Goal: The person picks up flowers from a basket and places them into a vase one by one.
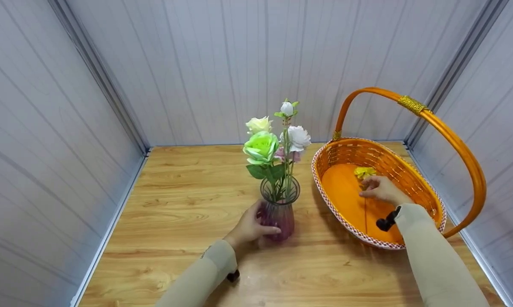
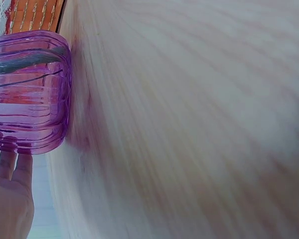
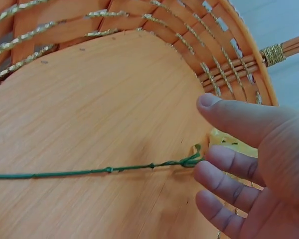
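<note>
My left hand (image 1: pixel 253 226) holds the lower part of a purple glass vase (image 1: pixel 282 228), its thumb in front. The purple glass also fills the left edge of the left wrist view. From the vase rise a green rose (image 1: pixel 261 147), a cream rose (image 1: pixel 259 125), a white flower (image 1: pixel 298 138), a white bud (image 1: pixel 287 108) and a pink bloom partly hidden behind stems. Inside the orange basket (image 1: pixel 337 204), my right hand (image 1: pixel 384 190) is at a yellow flower (image 1: pixel 364 172). Thumb and fingers stand apart, fingertips right at the flower's green stem (image 3: pixel 89 172).
The basket's tall arched handle (image 1: pixel 465 149) rises over its right side, beyond the right forearm. Wood-grain table (image 1: pixel 184 200) extends left of the vase. Pale panel walls (image 1: pixel 205 72) enclose the back and both sides.
</note>
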Demonstrator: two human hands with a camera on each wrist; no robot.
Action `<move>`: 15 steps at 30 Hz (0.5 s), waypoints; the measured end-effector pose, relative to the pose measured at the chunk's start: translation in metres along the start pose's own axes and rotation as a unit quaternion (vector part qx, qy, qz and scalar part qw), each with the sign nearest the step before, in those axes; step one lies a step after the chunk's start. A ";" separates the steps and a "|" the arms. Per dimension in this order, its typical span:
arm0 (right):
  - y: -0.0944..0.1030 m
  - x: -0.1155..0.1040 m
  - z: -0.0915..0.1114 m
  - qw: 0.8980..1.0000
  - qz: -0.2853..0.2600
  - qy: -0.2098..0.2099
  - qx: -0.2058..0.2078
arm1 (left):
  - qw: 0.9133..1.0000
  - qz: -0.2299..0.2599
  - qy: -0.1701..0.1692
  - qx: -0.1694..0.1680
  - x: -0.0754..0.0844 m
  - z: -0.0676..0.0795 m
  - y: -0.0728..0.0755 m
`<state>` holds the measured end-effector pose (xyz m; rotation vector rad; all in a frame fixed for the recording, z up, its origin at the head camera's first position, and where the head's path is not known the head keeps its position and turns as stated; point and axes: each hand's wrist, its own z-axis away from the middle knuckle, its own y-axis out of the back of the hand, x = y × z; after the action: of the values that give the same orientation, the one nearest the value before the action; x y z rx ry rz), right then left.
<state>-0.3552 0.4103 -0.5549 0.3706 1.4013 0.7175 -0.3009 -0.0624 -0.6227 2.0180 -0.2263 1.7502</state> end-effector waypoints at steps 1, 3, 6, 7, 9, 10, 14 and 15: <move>0.000 0.000 0.000 1.000 0.007 -0.001 -0.005 | 1.000 0.000 0.000 0.000 0.000 0.000 0.000; -0.001 0.000 0.001 1.000 0.012 -0.004 -0.015 | 1.000 0.002 0.000 0.001 0.001 0.000 0.000; -0.002 0.001 0.002 0.999 0.015 -0.011 -0.035 | 1.000 0.006 0.000 0.001 0.002 0.001 0.000; -0.003 0.003 0.002 0.999 0.017 -0.013 -0.040 | 1.000 0.007 0.000 0.001 0.002 0.001 0.000; -0.003 0.005 0.002 0.998 0.023 -0.013 -0.050 | 1.000 0.010 0.001 0.000 0.003 0.001 0.000; -0.004 0.006 0.002 0.998 0.029 -0.008 -0.055 | 1.000 0.010 0.002 0.000 0.003 0.001 0.000; -0.005 0.008 0.003 0.997 0.042 -0.009 -0.063 | 1.000 0.011 0.007 0.000 0.002 0.001 0.000; -0.006 0.008 0.003 0.997 0.043 -0.011 -0.065 | 1.000 0.011 0.007 -0.001 0.002 0.000 0.000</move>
<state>-0.3510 0.4117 -0.5640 0.3368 1.3159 0.8692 -0.3000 -0.0618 -0.6208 2.0083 -0.2457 1.7771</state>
